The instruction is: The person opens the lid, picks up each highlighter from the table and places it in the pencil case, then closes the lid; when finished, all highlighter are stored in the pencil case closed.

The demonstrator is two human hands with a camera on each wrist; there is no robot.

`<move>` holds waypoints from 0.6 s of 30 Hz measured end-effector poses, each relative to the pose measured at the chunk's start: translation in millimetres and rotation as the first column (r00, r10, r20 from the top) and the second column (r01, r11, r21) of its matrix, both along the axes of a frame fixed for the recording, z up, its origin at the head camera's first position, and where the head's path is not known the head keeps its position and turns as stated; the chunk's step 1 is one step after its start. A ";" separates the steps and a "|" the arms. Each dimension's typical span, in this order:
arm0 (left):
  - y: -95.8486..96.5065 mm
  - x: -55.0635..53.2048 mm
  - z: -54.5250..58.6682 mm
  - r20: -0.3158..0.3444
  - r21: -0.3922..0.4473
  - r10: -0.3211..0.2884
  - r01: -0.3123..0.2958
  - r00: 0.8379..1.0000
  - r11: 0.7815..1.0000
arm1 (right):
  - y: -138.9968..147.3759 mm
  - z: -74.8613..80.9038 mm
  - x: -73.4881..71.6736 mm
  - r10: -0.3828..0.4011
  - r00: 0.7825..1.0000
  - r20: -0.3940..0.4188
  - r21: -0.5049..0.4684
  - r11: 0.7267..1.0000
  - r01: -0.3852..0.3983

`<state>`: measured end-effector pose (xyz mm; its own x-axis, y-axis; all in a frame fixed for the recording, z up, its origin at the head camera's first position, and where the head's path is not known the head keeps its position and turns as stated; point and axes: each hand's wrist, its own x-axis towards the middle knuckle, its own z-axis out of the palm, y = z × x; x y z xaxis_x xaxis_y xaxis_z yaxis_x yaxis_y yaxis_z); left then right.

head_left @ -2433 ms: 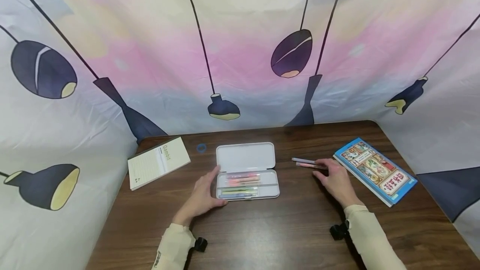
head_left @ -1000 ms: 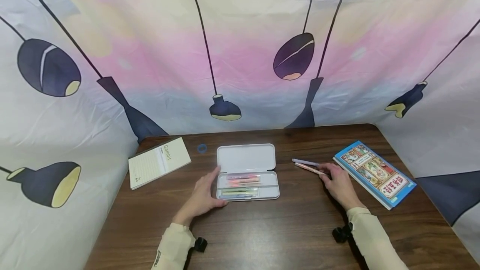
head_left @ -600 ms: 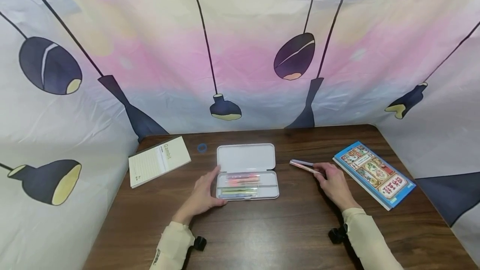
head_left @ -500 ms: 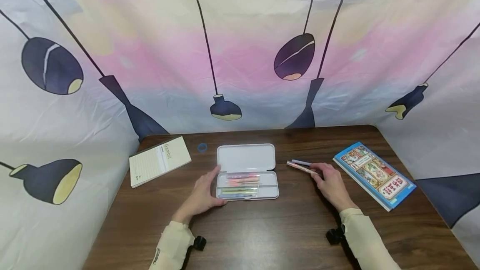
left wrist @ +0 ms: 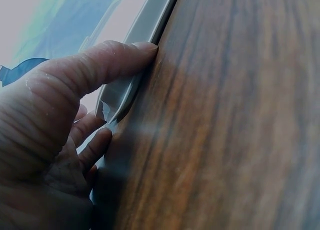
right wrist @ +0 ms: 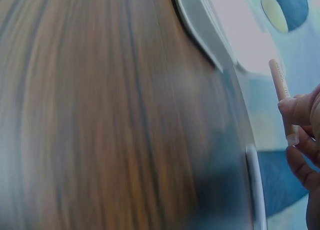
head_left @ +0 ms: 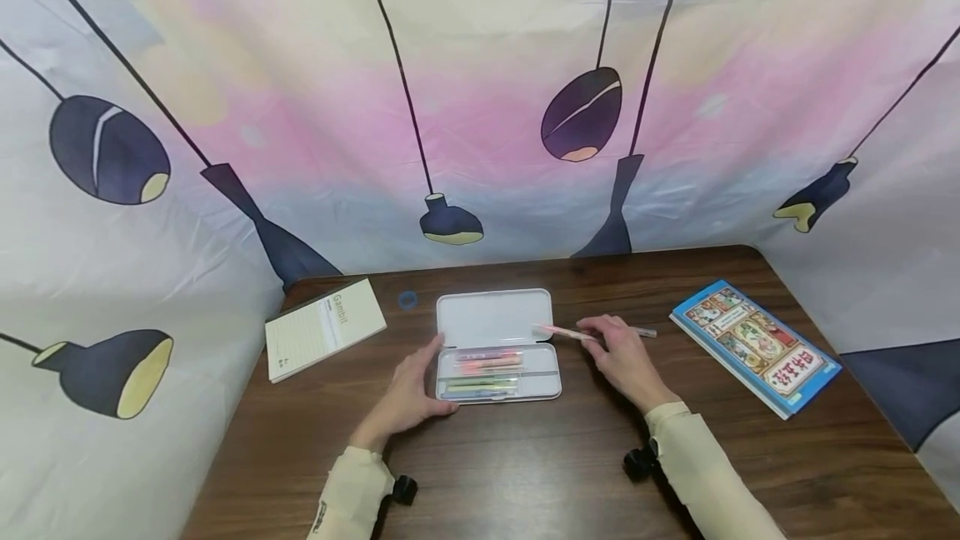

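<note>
An open white pencil case (head_left: 551, 386) lies mid-table with its lid (head_left: 493, 315) folded back; several colored pens (head_left: 487, 363) lie in its two compartments. My left hand (head_left: 405, 394) rests at its left end. In the left wrist view the thumb (left wrist: 117, 60) lies straight along the case's front edge and the other fingers are at its side. My right hand (head_left: 621, 357) pinches a peach-pink pen (right wrist: 280, 83) between thumb and fingers, its tip overlapping the case's right hinge area in the head view. A pale purple pen (head_left: 645, 332) lies on the table behind that hand.
A cream notebook (head_left: 326, 332) lies at the left, with a blue ring (head_left: 407, 299) near it. At the right is a blue picture-covered book (head_left: 753, 348). A patterned cloth (head_left: 495, 107) hangs behind the brown table (head_left: 525, 473).
My right hand has taken the peach-pink pen up from beside the purple one and moved left with it toward the case. The left hand has stayed at the case.
</note>
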<state>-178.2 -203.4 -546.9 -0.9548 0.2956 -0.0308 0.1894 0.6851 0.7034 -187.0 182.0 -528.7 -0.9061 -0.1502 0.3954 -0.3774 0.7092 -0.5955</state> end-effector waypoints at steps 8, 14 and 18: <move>0.9 1.8 2.4 -0.006 0.013 -0.005 0.005 1.000 1.000 | -43.5 5.8 -5.1 0.117 0.993 -0.018 0.009 0.993 -0.117; 1.8 2.2 3.2 -0.001 0.025 -0.017 0.017 1.000 1.000 | -72.2 6.9 -7.9 0.192 0.981 -0.029 0.028 0.981 -0.191; 0.9 4.0 6.2 0.000 0.035 -0.008 0.008 1.000 0.999 | -88.6 7.7 -7.7 0.248 0.969 0.000 0.078 0.966 -0.248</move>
<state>-174.2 -202.5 -540.7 -0.9525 0.3039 -0.0199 0.1948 0.6583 0.7271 -194.8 93.3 -521.0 -0.8330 -0.4002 0.3821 -0.5526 0.6362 -0.5384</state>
